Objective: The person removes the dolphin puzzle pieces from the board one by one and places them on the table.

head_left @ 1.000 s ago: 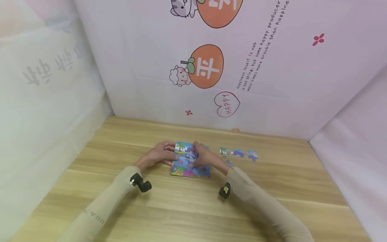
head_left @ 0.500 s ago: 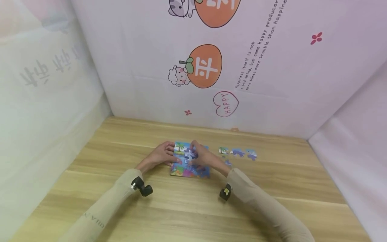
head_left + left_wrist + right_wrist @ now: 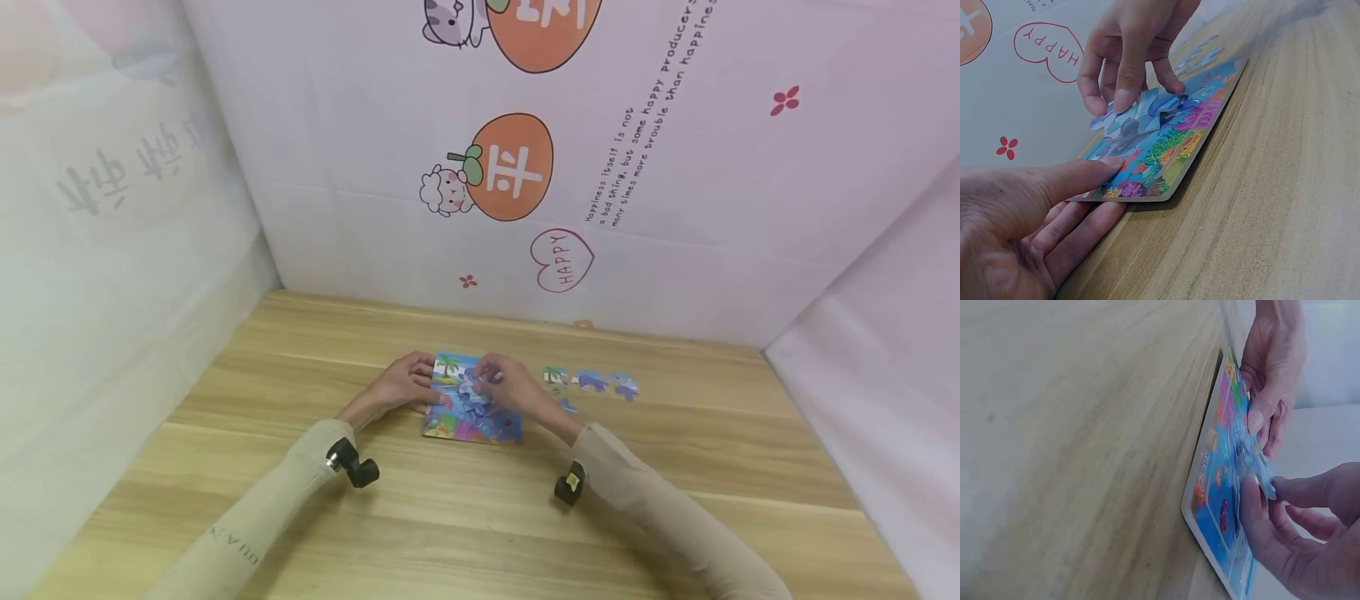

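A jigsaw puzzle board (image 3: 450,427) with a bright sea picture lies on the wooden table. At its left edge my left hand (image 3: 405,382) grips it, the thumb on top and the fingers under the rim, as the left wrist view shows. My right hand (image 3: 516,390) is over the board's middle and pinches a blue jigsaw piece (image 3: 1264,475) between thumb and fingers. That piece tilts up from the board among other blue and purple pieces (image 3: 1125,134). Bright coral (image 3: 1175,150) is printed along the board's near side. The right hand hides the board's far right part in the head view.
Several loose jigsaw pieces lie right of the board, among them a palm tree piece (image 3: 555,375), a purple dolphin piece (image 3: 591,381) and a blue and purple piece (image 3: 625,385). A printed white cloth (image 3: 360,242) rises behind the table (image 3: 450,517).
My right hand's fingers have shifted and curled in over the board's middle, and its wrist has moved slightly right and nearer. The left hand keeps its grip on the edge.
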The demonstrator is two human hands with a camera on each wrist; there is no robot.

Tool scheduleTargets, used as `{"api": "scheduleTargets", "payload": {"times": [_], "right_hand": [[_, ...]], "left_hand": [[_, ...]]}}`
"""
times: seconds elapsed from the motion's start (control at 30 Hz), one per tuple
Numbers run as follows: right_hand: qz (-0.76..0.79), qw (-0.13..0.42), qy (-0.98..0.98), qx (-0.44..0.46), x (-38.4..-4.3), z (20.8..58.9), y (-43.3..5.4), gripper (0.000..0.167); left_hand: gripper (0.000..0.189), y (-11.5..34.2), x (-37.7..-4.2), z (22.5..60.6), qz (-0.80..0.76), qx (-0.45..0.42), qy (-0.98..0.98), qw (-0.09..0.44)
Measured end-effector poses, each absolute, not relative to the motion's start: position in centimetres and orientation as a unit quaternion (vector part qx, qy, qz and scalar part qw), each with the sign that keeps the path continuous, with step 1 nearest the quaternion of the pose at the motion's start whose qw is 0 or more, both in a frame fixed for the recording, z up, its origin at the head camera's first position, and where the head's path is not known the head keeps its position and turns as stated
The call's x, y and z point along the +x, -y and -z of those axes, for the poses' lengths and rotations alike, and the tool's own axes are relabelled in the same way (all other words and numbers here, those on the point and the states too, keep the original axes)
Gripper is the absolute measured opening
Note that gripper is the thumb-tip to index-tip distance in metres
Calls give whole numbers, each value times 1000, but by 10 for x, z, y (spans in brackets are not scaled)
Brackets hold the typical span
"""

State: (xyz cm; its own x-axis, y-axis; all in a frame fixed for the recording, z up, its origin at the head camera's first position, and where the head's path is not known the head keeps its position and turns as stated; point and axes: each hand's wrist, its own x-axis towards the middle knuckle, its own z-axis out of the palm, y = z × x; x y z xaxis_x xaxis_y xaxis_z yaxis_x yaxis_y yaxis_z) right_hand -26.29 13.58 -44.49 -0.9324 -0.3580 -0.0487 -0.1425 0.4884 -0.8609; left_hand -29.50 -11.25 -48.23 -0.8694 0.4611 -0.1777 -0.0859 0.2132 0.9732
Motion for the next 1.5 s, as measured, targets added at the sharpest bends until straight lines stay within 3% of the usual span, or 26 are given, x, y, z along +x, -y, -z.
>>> {"api": "scheduleTargets", "payload": {"times": [0.27, 0.57, 0.9, 1.23, 1.5], "right_hand": [[566, 136, -809, -79, -262, 444, -158, 17], [577, 151, -802, -15, -260, 434, -214, 22], [563, 118, -818, 19, -242, 424, -271, 27], [509, 103, -854, 22, -227, 430, -307, 27], [459, 107, -881, -37, -221, 430, -321, 20]], "left_hand": [[83, 109, -294, 482, -617, 118, -745, 223], [80, 112, -293, 481, -615, 119, -749, 218], [79, 112, -294, 482, -617, 118, -744, 228], [66, 118, -297, 486, -622, 118, -735, 244], [61, 119, -298, 484, -633, 104, -725, 250]]}}
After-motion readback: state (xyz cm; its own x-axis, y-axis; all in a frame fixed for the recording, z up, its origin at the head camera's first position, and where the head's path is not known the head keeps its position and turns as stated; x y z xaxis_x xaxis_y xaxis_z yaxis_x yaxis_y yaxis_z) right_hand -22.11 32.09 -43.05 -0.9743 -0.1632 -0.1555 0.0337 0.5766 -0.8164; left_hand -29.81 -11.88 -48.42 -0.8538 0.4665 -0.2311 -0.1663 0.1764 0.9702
